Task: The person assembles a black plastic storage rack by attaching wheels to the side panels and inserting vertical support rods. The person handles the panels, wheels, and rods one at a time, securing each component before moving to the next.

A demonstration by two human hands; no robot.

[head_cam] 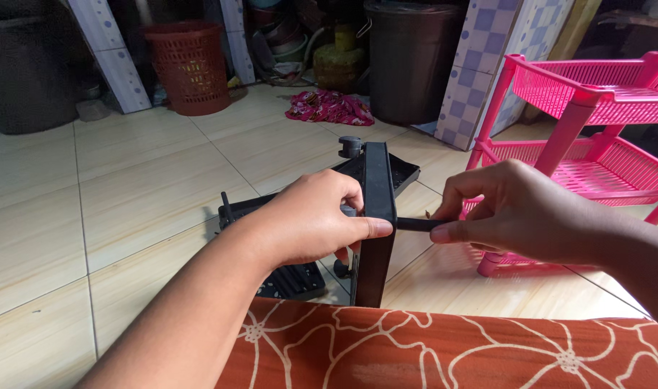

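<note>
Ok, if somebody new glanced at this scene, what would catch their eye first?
Probably the two hands at centre: the left hand grips a black plastic tray stood on edge, while the right hand pinches a short black rod against its side. Next, the bright pink shelf rack at right, and the red laundry basket at the back left.

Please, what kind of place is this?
Probably a home, maybe a washing or storage corner: tiled floor, red basket, dark bin, pink rack. Both hands, left and right, hold a black tray.
</note>
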